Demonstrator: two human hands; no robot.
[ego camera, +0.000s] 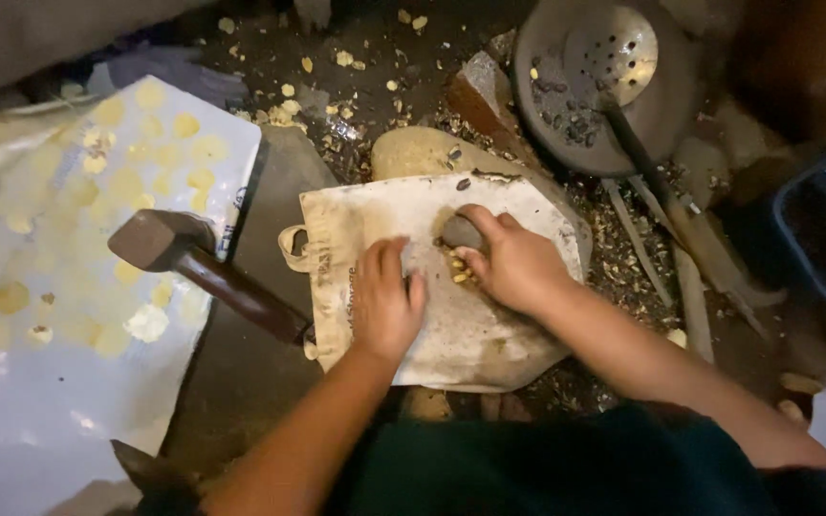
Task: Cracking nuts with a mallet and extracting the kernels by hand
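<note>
Dark, littered ground (pixel 270 382) is covered by a stained cloth bag (pixel 489 325) draped over a large stone (pixel 413 151). A small dark stone (pixel 461 232) is clenched by the right hand (pixel 513 263) above yellow kernels (pixel 459 269) on the bag, while the left hand (pixel 384 301) is pressed flat, grip released, just beside them. A hammer (pixel 193 256) is laid to the left.

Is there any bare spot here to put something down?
One bare patch: the dark slab between the white sheet of yellow discs and the cream cloth bag, below the wooden-handled hammer. Around the round metal pan it is crowded with husks and sticks.
</note>
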